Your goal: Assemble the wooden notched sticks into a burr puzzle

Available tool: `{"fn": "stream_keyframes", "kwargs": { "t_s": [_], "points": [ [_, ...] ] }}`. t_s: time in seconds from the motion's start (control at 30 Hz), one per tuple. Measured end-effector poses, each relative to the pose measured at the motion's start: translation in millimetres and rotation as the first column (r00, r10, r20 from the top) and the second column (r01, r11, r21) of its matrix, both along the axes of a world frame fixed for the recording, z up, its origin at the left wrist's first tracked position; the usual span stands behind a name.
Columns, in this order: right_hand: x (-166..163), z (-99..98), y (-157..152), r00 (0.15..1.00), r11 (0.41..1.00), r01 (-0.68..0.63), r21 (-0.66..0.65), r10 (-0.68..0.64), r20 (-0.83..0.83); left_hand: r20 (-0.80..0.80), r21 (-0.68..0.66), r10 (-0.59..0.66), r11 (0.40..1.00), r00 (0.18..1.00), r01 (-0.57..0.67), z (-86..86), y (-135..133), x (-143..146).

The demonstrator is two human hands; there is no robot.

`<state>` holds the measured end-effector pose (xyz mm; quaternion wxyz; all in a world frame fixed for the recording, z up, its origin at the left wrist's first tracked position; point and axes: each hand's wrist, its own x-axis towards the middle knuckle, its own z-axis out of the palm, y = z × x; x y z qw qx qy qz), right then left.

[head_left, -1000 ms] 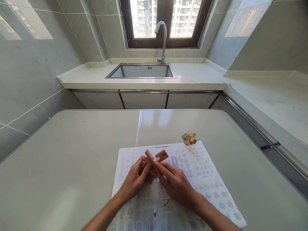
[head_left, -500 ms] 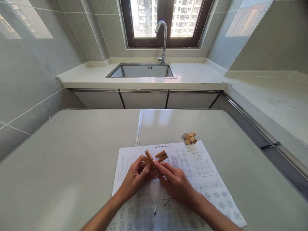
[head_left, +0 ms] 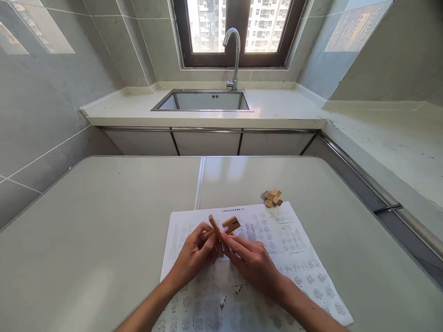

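Observation:
Two flat wooden puzzle pieces cross each other between my hands, above a printed sheet (head_left: 284, 258). One is a notched puzzle piece (head_left: 232, 224) with a dark mark on its right end; its left end sits in the closed fingers of my left hand (head_left: 194, 252). The other, a slanted puzzle piece (head_left: 213, 224), points up and away, and the fingers of my right hand (head_left: 256, 265) close on its lower part. My fingers hide where the pieces meet, so I cannot tell whether they interlock.
An assembled wooden burr puzzle (head_left: 273, 198) rests at the sheet's far right edge. The sheet lies on a pale table (head_left: 104, 230) with a seam down its middle. Beyond stand a counter (head_left: 284, 103), a sink (head_left: 200, 110), a faucet (head_left: 237, 55) and a window.
Both hands and the two crossed puzzle pieces hold nearly the same pose. The whole view has shifted very slightly.

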<state>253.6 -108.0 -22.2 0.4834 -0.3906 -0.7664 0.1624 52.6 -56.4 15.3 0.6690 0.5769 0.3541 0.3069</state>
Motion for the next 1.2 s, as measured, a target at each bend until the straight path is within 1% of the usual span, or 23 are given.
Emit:
{"fn": "stream_keyframes", "kwargs": {
  "t_s": [0.13, 0.23, 0.3, 0.4, 0.5, 0.6, 0.7, 0.83, 0.97, 1.1, 1.2],
  "points": [
    [0, -0.2, 0, 1.0, 1.0, 0.012, -0.003, -0.012, 0.011, -0.004, -0.009, 0.0, 1.0, 1.0, 0.0, -2.0, 0, 0],
    [0, -0.6, -2, 0.999, 0.999, 0.031, -0.008, -0.031, 0.035, 0.009, -0.036, 0.022, 0.999, 1.0, -0.021, -0.2, 0, 0],
    [0, -0.7, -3, 0.998, 0.998, 0.053, -0.016, -0.052, 0.043, 0.012, -0.057, 0.067, 0.996, 0.998, -0.067, 2.5, 0, 1],
    [1, 0.7, -4, 0.995, 0.995, 0.093, -0.04, -0.092, 0.029, 0.004, -0.054, 0.177, 0.983, 0.984, -0.176, 5.3, 4, 1],
    [1, 4.2, -2, 0.991, 0.99, 0.128, -0.052, -0.125, 0.051, 0.029, -0.05, 0.246, 0.969, 0.969, -0.244, 3.8, 8, -1],
    [1, 7.2, 0, 0.987, 0.991, 0.122, -0.057, -0.115, 0.115, 0.054, -0.059, 0.245, 0.968, 0.968, -0.242, 1.4, 10, -2],
    [0, 7.4, 1, 0.983, 0.991, 0.105, -0.084, -0.09, 0.159, 0.057, -0.056, 0.228, 0.973, 0.972, -0.225, 2.5, 9, -1],
    [-1, 5.8, 0, 0.982, 0.982, 0.123, -0.147, -0.098, 0.163, 0.043, -0.04, 0.204, 0.978, 0.978, -0.203, 6.3, 8, 0],
    [0, 5.7, -1, 0.977, 0.964, 0.163, -0.209, -0.128, 0.173, 0.051, -0.035, 0.201, 0.979, 0.978, -0.2, 5.4, 8, 0],
    [1, 6.7, -1, 0.97, 0.959, 0.191, -0.211, -0.152, 0.187, 0.049, -0.007, 0.199, 0.98, 0.979, -0.199, 4.3, 7, 0],
    [1, 8.2, 0, 0.975, 0.955, 0.187, -0.229, -0.151, 0.163, 0.003, 0.027, 0.24, 0.97, 0.971, -0.24, 6.2, 5, 0]
  ]
}}
